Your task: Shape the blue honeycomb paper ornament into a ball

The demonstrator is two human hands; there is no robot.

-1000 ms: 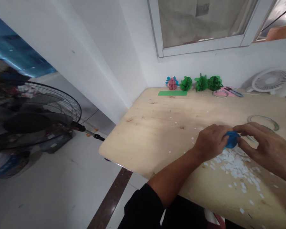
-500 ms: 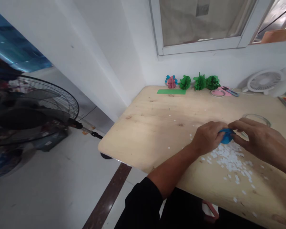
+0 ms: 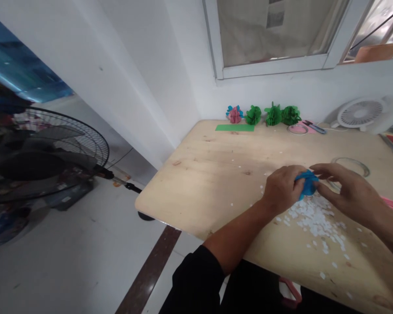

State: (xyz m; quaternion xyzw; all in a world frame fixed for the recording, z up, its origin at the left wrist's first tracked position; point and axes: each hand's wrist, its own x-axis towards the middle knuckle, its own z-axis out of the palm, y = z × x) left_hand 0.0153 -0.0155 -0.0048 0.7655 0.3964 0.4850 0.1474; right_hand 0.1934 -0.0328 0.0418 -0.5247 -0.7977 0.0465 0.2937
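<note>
"Good light?"
"Muted; shadow dims the table's (image 3: 199, 174) near right corner, and the window (image 3: 384, 30) above it glows pale."
"Sharp?"
"Softish; left of the table, the fan (image 3: 32, 165) looks stretched and murky."

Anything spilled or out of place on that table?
Yes: loose white paper bits lie scattered under and around the left hand and right hand, which hold a blue paper piece. A few have strayed left across the table. They look untidy, though possibly just scraps. I see no clear damage.
</note>
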